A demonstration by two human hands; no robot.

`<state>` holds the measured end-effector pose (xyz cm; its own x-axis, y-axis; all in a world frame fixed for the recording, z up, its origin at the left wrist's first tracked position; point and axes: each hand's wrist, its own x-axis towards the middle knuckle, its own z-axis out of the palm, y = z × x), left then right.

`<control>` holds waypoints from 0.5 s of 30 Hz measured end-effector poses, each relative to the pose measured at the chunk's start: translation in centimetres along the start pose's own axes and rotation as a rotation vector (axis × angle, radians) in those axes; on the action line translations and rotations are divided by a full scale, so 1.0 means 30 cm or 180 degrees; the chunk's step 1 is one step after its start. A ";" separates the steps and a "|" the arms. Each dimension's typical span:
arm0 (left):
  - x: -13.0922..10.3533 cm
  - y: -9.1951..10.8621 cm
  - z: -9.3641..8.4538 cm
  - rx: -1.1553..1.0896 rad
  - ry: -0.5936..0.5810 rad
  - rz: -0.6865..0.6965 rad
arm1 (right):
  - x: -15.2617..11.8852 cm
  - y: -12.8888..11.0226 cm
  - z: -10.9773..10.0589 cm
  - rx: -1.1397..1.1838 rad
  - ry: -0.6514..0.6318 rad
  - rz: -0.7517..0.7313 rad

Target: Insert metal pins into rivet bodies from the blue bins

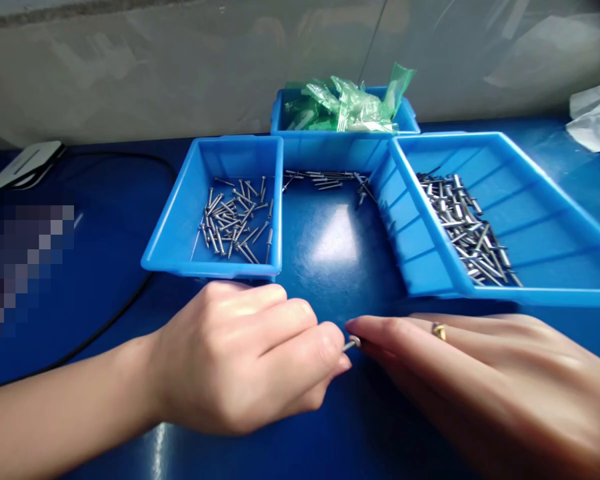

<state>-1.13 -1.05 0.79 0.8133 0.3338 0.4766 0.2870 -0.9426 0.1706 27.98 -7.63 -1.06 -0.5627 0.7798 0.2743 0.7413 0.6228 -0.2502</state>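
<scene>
My left hand [250, 360] is closed, with a small metal screw [351, 343] sticking out between its thumb and forefinger; the screw's round head points right. My right hand [480, 380], wearing a ring, has its fingers pressed together, their tips close beside the screw head. What the right fingers hold, if anything, is hidden. Both hands are low over the blue table [330, 287]. Beyond the left hand stands a blue bin [213, 269] of screws [230, 223]. A wider blue bin [545, 293] of metal rivets [480, 247] lies beyond the right hand.
Between the bins, several loose rivets [327, 179] lie by a rear blue bin [330, 143] holding green plastic bags [355, 107]. A black cable [125, 310] curves across the left side near a white device [29, 164]. White paper [597, 117] is at the far right.
</scene>
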 end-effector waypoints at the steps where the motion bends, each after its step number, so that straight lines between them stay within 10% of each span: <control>1: 0.001 0.000 -0.004 -0.0032 0.0063 -0.0007 | 0.001 -0.001 0.004 0.0044 -0.0015 0.0010; 15: -0.042 -0.002 0.063 -0.0506 0.0531 -0.0056 | 0.070 -0.028 -0.013 0.1008 0.0106 -0.0258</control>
<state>-1.21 -1.41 -1.46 0.7101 0.3582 0.6061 0.2062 -0.9290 0.3074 26.33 -6.55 0.09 -0.5992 0.7277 0.3339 0.5409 0.6754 -0.5013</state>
